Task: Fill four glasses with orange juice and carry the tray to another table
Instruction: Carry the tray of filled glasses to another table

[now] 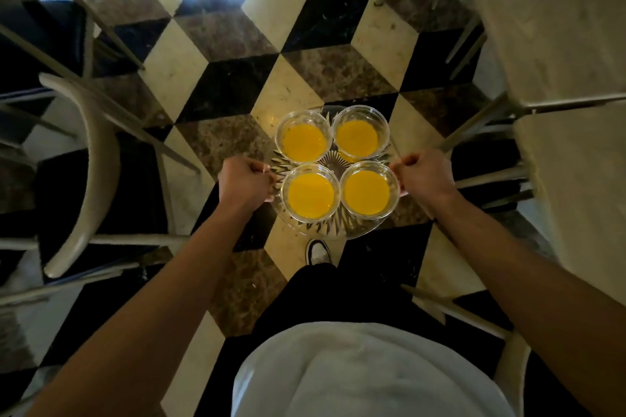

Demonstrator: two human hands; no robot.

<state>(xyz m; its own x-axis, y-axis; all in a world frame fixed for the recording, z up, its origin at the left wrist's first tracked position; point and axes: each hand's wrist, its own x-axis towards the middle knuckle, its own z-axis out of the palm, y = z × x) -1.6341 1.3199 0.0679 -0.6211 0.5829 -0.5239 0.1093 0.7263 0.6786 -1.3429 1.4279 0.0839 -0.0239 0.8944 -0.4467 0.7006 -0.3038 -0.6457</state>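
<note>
fingers (pixel 262 168) around tray (pixel 318 230), juice-filled glasses (pixel 311 195)

A dining room or café is showing here: polished marble floor tiles (pixel 216 78) in cream, black and brown are forming a cube pattern, metal-framed chairs (pixel 84 173) with curved backs are standing along the left, and a cloth-covered bench (pixel 559 61) is running down the right.
</note>
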